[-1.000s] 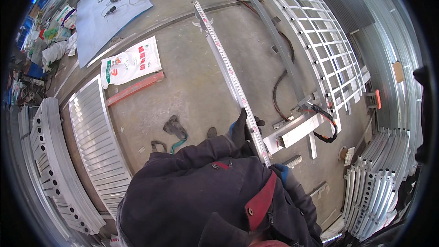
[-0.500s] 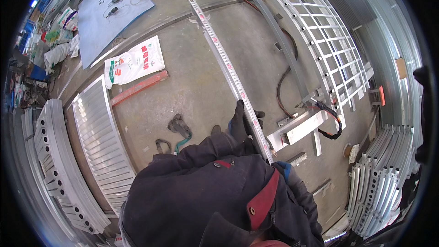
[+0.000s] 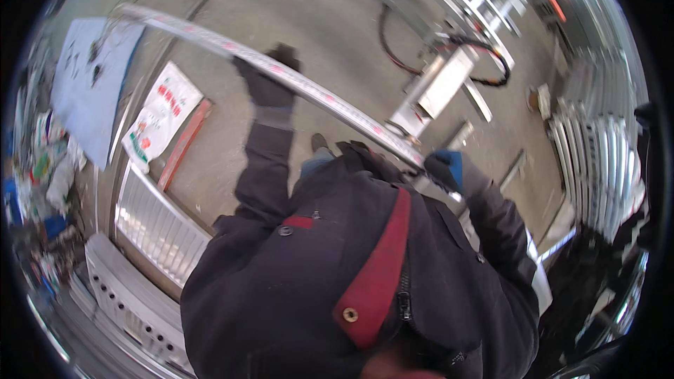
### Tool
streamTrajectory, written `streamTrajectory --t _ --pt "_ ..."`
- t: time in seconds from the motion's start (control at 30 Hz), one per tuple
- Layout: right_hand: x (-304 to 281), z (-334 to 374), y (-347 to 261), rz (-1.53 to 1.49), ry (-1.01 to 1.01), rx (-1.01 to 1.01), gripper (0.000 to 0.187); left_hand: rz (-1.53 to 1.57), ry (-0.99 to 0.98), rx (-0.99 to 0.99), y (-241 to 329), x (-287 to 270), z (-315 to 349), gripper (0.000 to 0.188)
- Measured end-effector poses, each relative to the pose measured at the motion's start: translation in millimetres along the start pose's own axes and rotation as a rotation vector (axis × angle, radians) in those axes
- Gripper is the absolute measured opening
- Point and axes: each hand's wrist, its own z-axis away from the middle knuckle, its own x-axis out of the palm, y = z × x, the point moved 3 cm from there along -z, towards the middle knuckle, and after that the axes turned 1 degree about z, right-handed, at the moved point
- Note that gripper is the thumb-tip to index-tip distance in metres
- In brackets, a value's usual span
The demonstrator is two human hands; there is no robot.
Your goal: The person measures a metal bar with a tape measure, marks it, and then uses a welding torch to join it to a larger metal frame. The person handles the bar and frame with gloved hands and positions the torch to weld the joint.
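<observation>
A long silvery metal bar (image 3: 337,104) with a white measuring tape (image 3: 277,68) along its upper face slants across in front of me, from far left down to my right side. My left hand (image 3: 270,86), in a dark glove, is closed around the bar partway along, its fingertips showing past the far edge. At the near end my right hand (image 3: 447,170), in a black and blue glove, is curled closed where the tape ends. What lies inside that hand is hidden.
White metal railing frames (image 3: 484,0) stand far right, by a white box-shaped piece (image 3: 449,83) and a dark cable (image 3: 507,70). Stacked metal profiles (image 3: 593,168) are at right. Left lie a printed white sack (image 3: 165,116), a red bar (image 3: 184,146), a slatted panel (image 3: 158,224) and a blue-white sheet (image 3: 91,91).
The bar has swung leftward at its far end. My left hand has reached out farther along it, and my right hand has come into sight at the near end. The view has turned rightward.
</observation>
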Motion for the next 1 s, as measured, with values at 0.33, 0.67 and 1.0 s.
streamTrajectory --t 0.33,0.67,1.0 --pt "-114.3 63.1 10.0 0.09 0.143 0.083 0.041 -0.062 -0.106 0.06 111.1 30.2 -106.6 0.096" --pt "-170.8 117.0 84.0 0.149 0.408 0.062 0.034 -0.463 -0.067 0.31 103.5 86.2 -130.4 0.036" --pt "-189.5 181.6 121.4 0.29 0.653 -0.069 0.031 -0.316 -0.193 0.212 93.2 126.7 -134.2 0.05"
